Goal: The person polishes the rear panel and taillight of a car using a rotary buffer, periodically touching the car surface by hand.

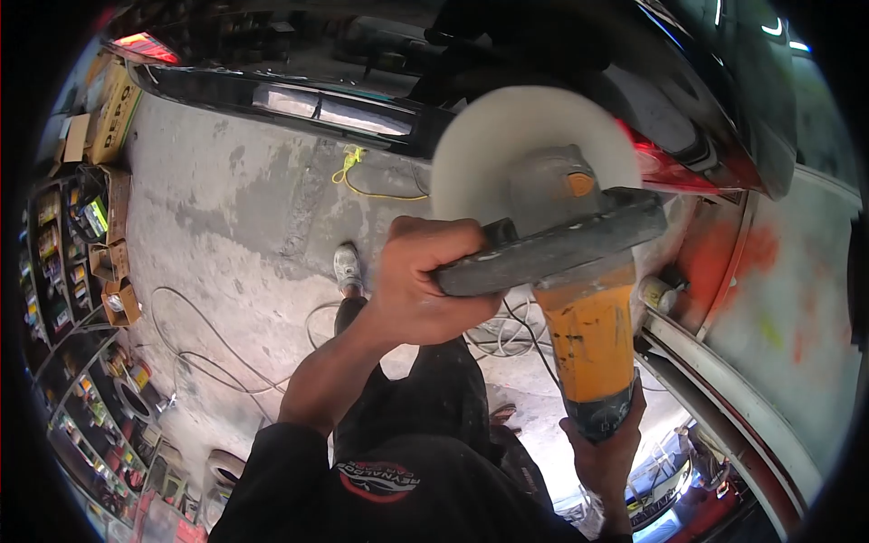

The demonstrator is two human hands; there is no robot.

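A yellow-and-black rotary polisher (588,330) is held up in front of me, with a round off-white pad (484,136) at its far end. The pad looks smeared, as if turning. My left hand (425,281) is wrapped round the left end of the black side handle (552,253). Lower down, my right hand (615,452) grips the dark rear end of the polisher's body; some of its fingers are hidden behind it. Beyond the pad is a glossy black car (362,45). Whether the pad touches the car cannot be made out.
A red tail light (665,167) shows right of the pad. Hoses (217,362) and a yellow cord (376,192) lie on the concrete floor (226,226). Stocked shelves (54,271) and cardboard boxes (113,109) line the left. A paint-marked panel (778,271) stands at right.
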